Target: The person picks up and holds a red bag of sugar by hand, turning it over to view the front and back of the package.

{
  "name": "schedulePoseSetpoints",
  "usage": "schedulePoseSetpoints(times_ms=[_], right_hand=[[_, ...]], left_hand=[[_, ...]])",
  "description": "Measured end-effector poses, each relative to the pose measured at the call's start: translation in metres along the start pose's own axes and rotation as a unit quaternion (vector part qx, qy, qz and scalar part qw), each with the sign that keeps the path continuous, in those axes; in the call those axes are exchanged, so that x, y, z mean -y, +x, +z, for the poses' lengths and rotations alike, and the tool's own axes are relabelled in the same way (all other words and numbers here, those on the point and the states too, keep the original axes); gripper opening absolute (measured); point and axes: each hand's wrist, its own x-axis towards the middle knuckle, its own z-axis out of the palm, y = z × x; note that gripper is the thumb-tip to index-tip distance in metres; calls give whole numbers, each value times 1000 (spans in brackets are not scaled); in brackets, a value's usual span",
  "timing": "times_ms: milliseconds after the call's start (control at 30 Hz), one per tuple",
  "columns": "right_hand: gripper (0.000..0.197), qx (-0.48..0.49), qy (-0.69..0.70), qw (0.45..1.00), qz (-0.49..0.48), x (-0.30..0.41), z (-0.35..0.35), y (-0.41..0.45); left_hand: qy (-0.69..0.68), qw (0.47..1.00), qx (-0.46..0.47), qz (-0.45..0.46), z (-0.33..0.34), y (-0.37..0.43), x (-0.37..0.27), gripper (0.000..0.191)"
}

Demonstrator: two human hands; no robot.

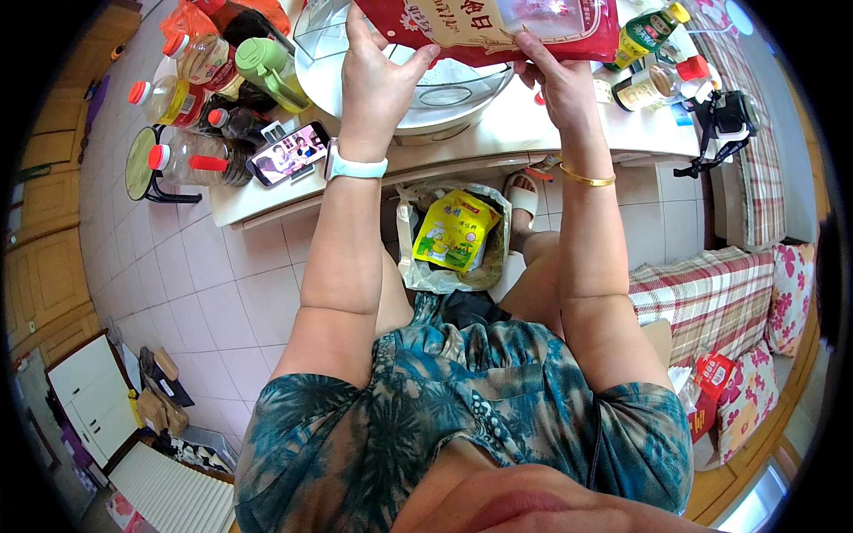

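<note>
Both hands hold a red plastic food packet (486, 30) over the table, at the top edge of the view. It bears writing and has a clear window; its far part is cut off. My left hand (380, 83) is at the packet's left end, thumb along its lower edge. On the right, the thumb of my right hand (563, 86) presses the packet's front, with fingers curled beneath. Under the packet is a round white appliance or basin (426, 120) with a clear divided tray (460, 96) on it, partly hidden by the packet and my left hand.
Several red-capped bottles (200, 160), a green drinking bottle (270, 70) and a phone on a stand (290, 153) crowd the table's left. At right are a green yellow-capped bottle (643, 40) and a black strapped device (726, 120). Below, a lined bin (496, 266) holds a yellow packet (456, 230).
</note>
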Motion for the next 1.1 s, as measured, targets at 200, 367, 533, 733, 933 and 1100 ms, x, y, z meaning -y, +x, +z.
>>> schedulePoseSetpoints(times_ms=[200, 367, 533, 733, 933, 1100], right_hand=[[20, 14, 41, 999, -22, -1, 5, 1], [15, 13, 46, 999, -20, 0, 6, 0], [15, -1, 24, 999, -34, -4, 5, 1], [15, -4, 10, 999, -34, 0, 7, -3], [16, -13, 12, 999, -40, -1, 10, -2], [15, -32, 2, 999, -38, -8, 8, -1]], left_hand=[[9, 999, -1, 34, -2, 0, 9, 94], [11, 999, 3, 42, -3, 0, 12, 94], [1, 999, 9, 46, -3, -2, 8, 93], [49, 999, -5, 8, -3, -3, 4, 93], [55, 997, -19, 55, -2, -2, 9, 92], [45, 999, -4, 28, -3, -2, 7, 91]])
